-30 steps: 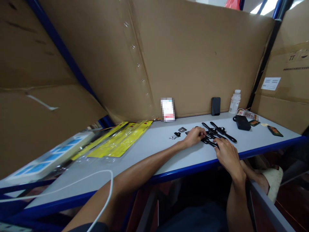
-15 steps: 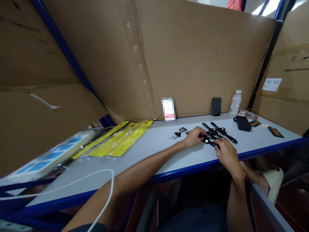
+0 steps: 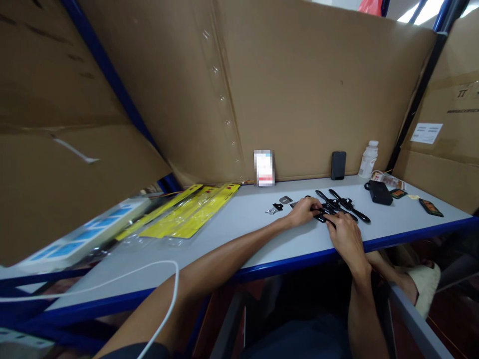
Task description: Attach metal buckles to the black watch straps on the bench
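Observation:
A black spokeshave (image 3: 320, 217) lies on the table between my hands, mostly covered by fingers. My left hand (image 3: 304, 211) is closed on its left part, fingertips curled over it. My right hand (image 3: 343, 234) is closed around its right handle, with the fingers reaching toward the middle. Behind them lie two more black spokeshaves, a nearer one (image 3: 325, 198) and a farther one (image 3: 350, 205). Left of my left hand are a flat grey metal blade (image 3: 286, 200), a small black clamp piece (image 3: 278, 206) and several small silvery screws (image 3: 270, 211).
Yellow-backed clear packages (image 3: 194, 212) and a white-and-blue box (image 3: 86, 234) lie at left. A lit screen (image 3: 264, 168), a dark phone (image 3: 338, 165) and a bottle (image 3: 368, 159) stand along the cardboard wall. A black case (image 3: 378, 192) is at right. A white cable (image 3: 175, 279) crosses my left arm.
My right hand has slid left along the spokeshave's handle, closer to my left hand. The left hand keeps its place on the tool. The view has shifted slightly.

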{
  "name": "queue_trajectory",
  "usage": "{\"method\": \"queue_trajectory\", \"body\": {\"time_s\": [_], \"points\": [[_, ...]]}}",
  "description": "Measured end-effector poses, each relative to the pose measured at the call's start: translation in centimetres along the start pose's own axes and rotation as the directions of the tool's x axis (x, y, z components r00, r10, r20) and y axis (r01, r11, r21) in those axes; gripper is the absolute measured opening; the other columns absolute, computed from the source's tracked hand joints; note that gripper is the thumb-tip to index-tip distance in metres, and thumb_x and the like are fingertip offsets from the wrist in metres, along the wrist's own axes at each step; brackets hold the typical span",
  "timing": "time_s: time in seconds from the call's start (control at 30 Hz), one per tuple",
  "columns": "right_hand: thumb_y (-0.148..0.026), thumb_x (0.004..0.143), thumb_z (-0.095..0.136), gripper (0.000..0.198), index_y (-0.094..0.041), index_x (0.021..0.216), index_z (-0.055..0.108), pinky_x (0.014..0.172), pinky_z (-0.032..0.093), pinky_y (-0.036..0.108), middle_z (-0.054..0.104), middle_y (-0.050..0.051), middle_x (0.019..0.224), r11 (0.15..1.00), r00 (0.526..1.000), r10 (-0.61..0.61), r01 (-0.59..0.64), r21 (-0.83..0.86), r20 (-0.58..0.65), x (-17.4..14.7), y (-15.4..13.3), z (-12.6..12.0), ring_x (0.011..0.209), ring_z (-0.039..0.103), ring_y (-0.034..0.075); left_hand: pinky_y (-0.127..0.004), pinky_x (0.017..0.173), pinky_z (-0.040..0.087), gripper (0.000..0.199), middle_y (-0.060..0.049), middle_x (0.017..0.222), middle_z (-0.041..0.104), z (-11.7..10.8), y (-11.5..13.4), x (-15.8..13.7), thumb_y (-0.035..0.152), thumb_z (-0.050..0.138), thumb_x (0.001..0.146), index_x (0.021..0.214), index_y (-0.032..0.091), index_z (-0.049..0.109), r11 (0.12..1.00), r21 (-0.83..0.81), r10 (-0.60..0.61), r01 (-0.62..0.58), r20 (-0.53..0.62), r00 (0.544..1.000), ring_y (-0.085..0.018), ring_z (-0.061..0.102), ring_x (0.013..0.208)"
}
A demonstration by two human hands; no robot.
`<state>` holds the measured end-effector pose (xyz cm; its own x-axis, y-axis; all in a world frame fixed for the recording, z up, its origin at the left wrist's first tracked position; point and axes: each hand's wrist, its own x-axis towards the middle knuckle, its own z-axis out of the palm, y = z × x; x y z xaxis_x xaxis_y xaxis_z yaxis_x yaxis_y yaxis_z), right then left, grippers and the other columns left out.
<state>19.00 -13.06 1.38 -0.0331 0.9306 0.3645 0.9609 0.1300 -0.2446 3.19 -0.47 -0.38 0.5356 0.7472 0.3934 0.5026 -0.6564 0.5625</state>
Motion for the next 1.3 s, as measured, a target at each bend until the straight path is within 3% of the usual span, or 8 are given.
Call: {"method": "queue_trajectory", "body": {"time_s": [0.33, 0.47, 0.53, 0.6, 0.7, 0.9, 1.17, 1.3], "points": [[-0.025, 0.103, 0.05, 0.037, -0.018, 0.132, 0.071, 0.094, 0.047, 0.037, 0.073, 0.013, 0.119, 0.998, 0.995, -0.009, 0.014, 0.059, -0.096, 0.4, 0.1, 0.9, 0.113, 0.063, 0.028, -0.031, 0.089, 0.053, 0.018, -0.004, 0.093, 0.073, -0.2, 0.6, -0.1, 0.012, 0.066, 0.084, 0.098, 0.018, 0.076, 0.995, 0.085, 0.057, -0.054, -0.026, 0.998, -0.019, 0.066, 0.092], [-0.023, 0.102, 0.051, 0.032, -0.016, 0.121, 0.075, 0.097, 0.046, 0.037, 0.074, 0.012, 0.114, 0.987, 0.981, -0.006, 0.037, 0.153, -0.195, 0.9, 0.3, 1.7, 0.11, 0.064, 0.027, -0.03, 0.085, 0.053, 0.023, -0.007, 0.099, 0.074, -3.0, 0.8, 0.6, 0.012, 0.059, 0.088, 0.101, 0.017, 0.076, 0.987, 0.14, 0.091, -0.075, -0.117, 0.989, -0.017, 0.066, 0.088], [-0.023, 0.101, 0.051, 0.029, -0.017, 0.115, 0.076, 0.097, 0.046, 0.037, 0.075, 0.011, 0.111, 0.978, 0.971, -0.003, 0.053, 0.201, -0.239, 1.0, 0.5, 2.1, 0.107, 0.065, 0.027, -0.028, 0.079, 0.052, 0.025, -0.007, 0.098, 0.075, -5.3, 0.4, 0.7, 0.011, 0.056, 0.088, 0.101, 0.017, 0.077, 0.978, 0.197, 0.085, -0.065, -0.096, 0.992, -0.017, 0.066, 0.084], [-0.024, 0.101, 0.051, 0.028, -0.019, 0.11, 0.077, 0.095, 0.046, 0.038, 0.076, 0.01, 0.108, 0.968, 0.962, 0.005, 0.064, 0.243, -0.271, 1.1, 0.7, 2.3, 0.104, 0.065, 0.027, -0.027, 0.076, 0.049, 0.026, -0.006, 0.092, 0.076, -7.6, -0.5, 0.2, 0.011, 0.054, 0.086, 0.097, 0.016, 0.077, 0.963, 0.268, 0.029, -0.007, -0.079, 0.996, -0.016, 0.065, 0.08], [-0.024, 0.101, 0.05, 0.027, -0.019, 0.105, 0.077, 0.092, 0.046, 0.038, 0.076, 0.01, 0.104, 0.956, 0.957, 0.017, 0.069, 0.287, -0.289, 1.2, 0.8, 2.6, 0.1, 0.065, 0.027, -0.025, 0.067, 0.044, 0.024, -0.005, 0.082, 0.074, -10.5, -2.3, -1.2, 0.011, 0.056, 0.081, 0.092, 0.015, 0.077, 0.901, 0.423, -0.13, 0.096, 0.054, 0.99, -0.016, 0.063, 0.074], [-0.025, 0.1, 0.051, 0.026, -0.02, 0.102, 0.076, 0.089, 0.045, 0.037, 0.076, 0.009, 0.103, 0.942, 0.958, 0.021, 0.077, 0.327, -0.286, 1.2, 1.0, 2.7, 0.099, 0.065, 0.026, -0.024, 0.064, 0.041, 0.016, -0.005, 0.086, 0.075, -14.0, -4.1, -3.4, 0.021, 0.067, 0.078, 0.09, 0.019, 0.078, 0.761, 0.62, -0.418, 0.19, 0.244, 0.875, -0.017, 0.064, 0.075], [-0.026, 0.1, 0.051, 0.026, -0.021, 0.099, 0.076, 0.088, 0.046, 0.037, 0.077, 0.009, 0.101, 0.93, 0.96, 0.031, 0.074, 0.361, -0.278, 1.2, 1.1, 2.7, 0.097, 0.066, 0.026, -0.023, 0.062, 0.039, 0.021, -0.001, 0.078, 0.073, -13.3, -3.4, -3.2, 0.033, 0.073, 0.078, 0.094, 0.02, 0.076, 0.765, 0.598, -0.502, 0.238, 0.324, 0.802, -0.016, 0.061, 0.07], [-0.026, 0.099, 0.051, 0.025, -0.021, 0.099, 0.076, 0.089, 0.046, 0.037, 0.077, 0.009, 0.102, 0.924, 0.959, 0.03, 0.08, 0.374, -0.281, 1.2, 1.1, 2.7, 0.098, 0.066, 0.026, -0.023, 0.063, 0.038, 0.013, -0.001, 0.076, 0.072, -12.4, -3.8, -3.1, 0.019, 0.069, 0.075, 0.085, 0.02, 0.076, 0.782, 0.603, -0.42, 0.157, 0.324, 0.848, -0.015, 0.061, 0.072]]}}
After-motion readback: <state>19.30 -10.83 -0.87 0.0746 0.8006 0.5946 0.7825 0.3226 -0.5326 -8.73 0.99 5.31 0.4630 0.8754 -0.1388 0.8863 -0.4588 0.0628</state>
